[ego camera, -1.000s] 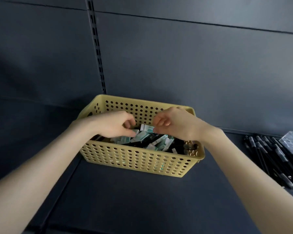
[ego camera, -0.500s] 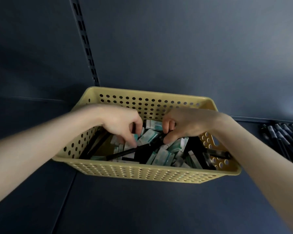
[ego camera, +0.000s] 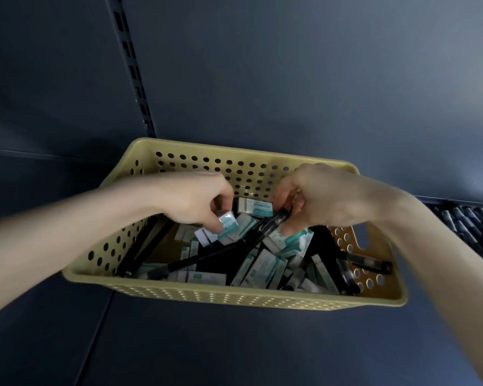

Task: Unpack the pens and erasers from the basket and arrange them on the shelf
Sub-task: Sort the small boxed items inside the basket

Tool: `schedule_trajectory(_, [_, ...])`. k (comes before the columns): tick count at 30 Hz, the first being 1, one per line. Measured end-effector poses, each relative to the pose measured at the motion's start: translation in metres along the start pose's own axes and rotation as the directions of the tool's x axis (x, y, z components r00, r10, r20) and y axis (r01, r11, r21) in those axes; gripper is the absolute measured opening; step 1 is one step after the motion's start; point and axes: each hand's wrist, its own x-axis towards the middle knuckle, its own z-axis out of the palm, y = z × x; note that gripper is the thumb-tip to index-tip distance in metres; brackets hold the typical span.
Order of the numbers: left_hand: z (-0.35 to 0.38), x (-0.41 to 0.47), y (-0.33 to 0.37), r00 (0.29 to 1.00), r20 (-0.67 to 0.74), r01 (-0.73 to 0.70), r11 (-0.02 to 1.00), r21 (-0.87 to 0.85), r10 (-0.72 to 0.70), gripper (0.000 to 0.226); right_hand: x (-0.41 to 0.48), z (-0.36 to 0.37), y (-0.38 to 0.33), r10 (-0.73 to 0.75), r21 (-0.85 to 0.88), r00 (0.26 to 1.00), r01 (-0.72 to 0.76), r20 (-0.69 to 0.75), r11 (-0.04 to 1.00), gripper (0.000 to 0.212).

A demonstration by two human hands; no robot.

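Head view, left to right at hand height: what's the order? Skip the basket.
Left hand → eraser it pinches → another eraser → right hand, gripping a pen → row of pens at far right.

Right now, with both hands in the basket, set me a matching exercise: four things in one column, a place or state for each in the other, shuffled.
1. left hand
2. right hand
3. basket
4. shelf pens

A. lie in a row at the far right, outside the basket
B. pinches a wrapped eraser
C. yellow, perforated, stands on the dark shelf
D. grips a black pen

Pairs: 1-B, 2-D, 3-C, 4-A
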Motion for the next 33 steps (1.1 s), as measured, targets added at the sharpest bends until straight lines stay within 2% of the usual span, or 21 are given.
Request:
schedule_trajectory(2, [0.000,0.000,0.002,1.000,0.023,-0.008,1.000,0.026,0.007,0.022,-0.005,-0.006,0.001,0.023,0.006,0.999,-0.023,-0.036,1.000,0.035])
schedule_trajectory(5, [-0.001,0.000,0.005,0.999,0.047,0.020,1.000,0.011,-0.020,0.031,-0.005,-0.010,0.002,0.029,0.120,0.999,-0.023,-0.046,0.993,0.022])
schedule_trajectory(8, [-0.003,-0.001,0.008,0.993,0.107,0.035,0.994,0.103,-0.046,0.046,0.003,-0.003,-0.001,-0.006,0.169,0.997,0.018,-0.071,0.985,0.014])
schedule_trajectory(12, [-0.004,-0.005,0.008,0.984,0.175,0.007,0.976,0.216,-0.045,0.041,0.017,0.008,-0.006,-0.056,0.171,0.998,0.062,-0.037,0.983,0.013])
schedule_trajectory(16, [-0.008,-0.010,0.003,0.986,0.167,-0.012,0.985,0.172,-0.017,0.033,0.025,0.009,-0.006,-0.115,0.156,0.992,0.107,0.045,0.982,0.010])
schedule_trajectory(21, [-0.015,-0.017,-0.008,0.992,0.124,-0.034,0.999,-0.008,0.035,0.021,0.029,0.006,-0.009,-0.178,0.314,0.976,0.130,0.127,0.940,0.008])
schedule_trajectory(23, [-0.017,-0.019,-0.011,0.992,0.119,-0.030,1.000,-0.006,0.030,0.022,0.030,0.009,-0.012,-0.198,0.278,0.965,0.146,0.170,0.950,0.007])
schedule_trajectory(28, [-0.016,-0.018,-0.016,0.991,0.128,-0.034,0.999,-0.020,0.037,0.021,0.032,0.020,-0.019,-0.235,0.063,0.947,0.227,0.217,0.972,0.007])
schedule_trajectory(33, [-0.019,-0.021,-0.019,0.977,0.204,-0.056,0.997,-0.047,0.065,0.020,0.032,0.021,-0.018,-0.224,0.022,0.951,0.224,0.214,0.974,0.010])
